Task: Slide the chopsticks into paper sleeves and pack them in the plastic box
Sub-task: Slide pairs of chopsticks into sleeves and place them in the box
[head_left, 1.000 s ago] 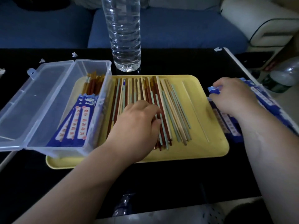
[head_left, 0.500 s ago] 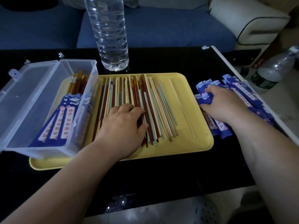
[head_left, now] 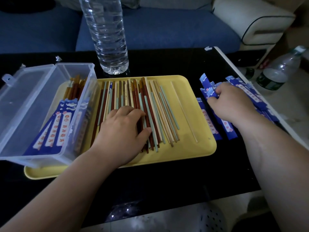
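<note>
Several loose chopsticks (head_left: 157, 104), brown, pale green and cream, lie side by side on a yellow tray (head_left: 197, 148). My left hand (head_left: 122, 131) lies over their near ends, fingers curled down and thumb pressed against a brown pair. A clear plastic box (head_left: 33, 97) with its lid open stands on the tray's left end. It holds sleeved chopsticks (head_left: 61, 124) in blue paper. To the right of the tray lies a pile of blue paper sleeves (head_left: 225, 128). My right hand (head_left: 234, 102) is on that pile, its fingertips pinching the far end of a sleeve.
A tall clear water bottle (head_left: 108, 39) stands behind the tray on the black table. One cream chopstick (head_left: 184, 113) lies apart on the tray's right side. A smaller bottle (head_left: 275, 72) stands beyond the table's right edge. A blue sofa is behind.
The view has shifted, so everything sits further left in frame. My right hand has slid slightly along the sleeve pile and now pinches sleeve ends. My left hand stays on the chopsticks.
</note>
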